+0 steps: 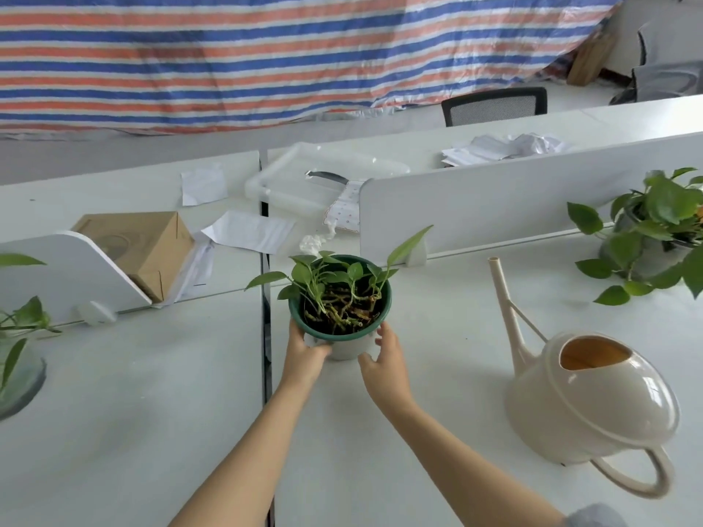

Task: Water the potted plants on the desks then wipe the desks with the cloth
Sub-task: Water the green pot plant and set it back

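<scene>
The left hand (304, 355) gripped the white lower part of a small round pot with a dark green rim (342, 333), its fingers curled round the left side. The right hand (388, 361) cupped the opposite side, with the thumb against the white base and the fingertips by the green rim. The hands were apart, with the pot clamped between them. Whether the pot rested on the surface or was just lifted could not be told. A few sparse green leaves and bare stems rose from its dark soil.

The pot sat just to the right of the dark seam (266, 336) between two smooth white desks (437, 393). On the right-hand desk, near the pot, a glossy cream plastic watering can (593, 401) with a long thin spout stood upright. Farther right was a leafy green plant in a grey pot (654, 230). Another leafy plant (23, 317) showed at the left edge.

Low white divider panels (513, 207) ran across the back of the desks. Behind them lay a brown cardboard box (152, 245), loose white papers (247, 230), a dotted white sheet (344, 211) and a clear plastic tray (289, 176). Beyond those were a black mesh chair back (494, 104) and a blue, orange and white striped tarpaulin (266, 51) hung across the room.
</scene>
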Motion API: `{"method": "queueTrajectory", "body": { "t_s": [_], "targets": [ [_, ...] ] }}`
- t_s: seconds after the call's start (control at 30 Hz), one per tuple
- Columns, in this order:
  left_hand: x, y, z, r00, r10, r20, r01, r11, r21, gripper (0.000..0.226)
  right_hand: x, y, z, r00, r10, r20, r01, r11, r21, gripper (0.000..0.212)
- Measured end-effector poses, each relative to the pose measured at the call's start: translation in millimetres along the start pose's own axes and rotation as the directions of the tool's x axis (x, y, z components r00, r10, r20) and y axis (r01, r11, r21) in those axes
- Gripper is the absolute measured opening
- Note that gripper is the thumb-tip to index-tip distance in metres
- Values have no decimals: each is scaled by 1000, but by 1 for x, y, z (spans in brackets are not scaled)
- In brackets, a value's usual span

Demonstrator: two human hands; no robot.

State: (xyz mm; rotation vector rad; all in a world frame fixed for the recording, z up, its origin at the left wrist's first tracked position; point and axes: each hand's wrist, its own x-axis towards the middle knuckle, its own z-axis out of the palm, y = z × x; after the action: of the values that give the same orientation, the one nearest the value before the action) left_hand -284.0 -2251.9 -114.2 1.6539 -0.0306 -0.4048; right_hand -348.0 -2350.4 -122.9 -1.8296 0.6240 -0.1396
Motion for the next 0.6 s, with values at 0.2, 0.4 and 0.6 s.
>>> {"method": "queueTrajectory", "body": {
  "t_s": [0.2,0.4,0.6],
  "targets": [
    [-27,-13,2,998,-55,-6,55,994,99,86,18,-13,-22,979,154,132,-160,987,33,78],
    [-69,-32,-5,991,-134,19,123,952,279,80,-27,-4,-66,994,97,44,-85,971,-223,63],
    [-108,-45,3,993,-74,96,-8,754,657,67,-96,5,-146,887,-310,-341,145,890,-432,38]
  ]
}}
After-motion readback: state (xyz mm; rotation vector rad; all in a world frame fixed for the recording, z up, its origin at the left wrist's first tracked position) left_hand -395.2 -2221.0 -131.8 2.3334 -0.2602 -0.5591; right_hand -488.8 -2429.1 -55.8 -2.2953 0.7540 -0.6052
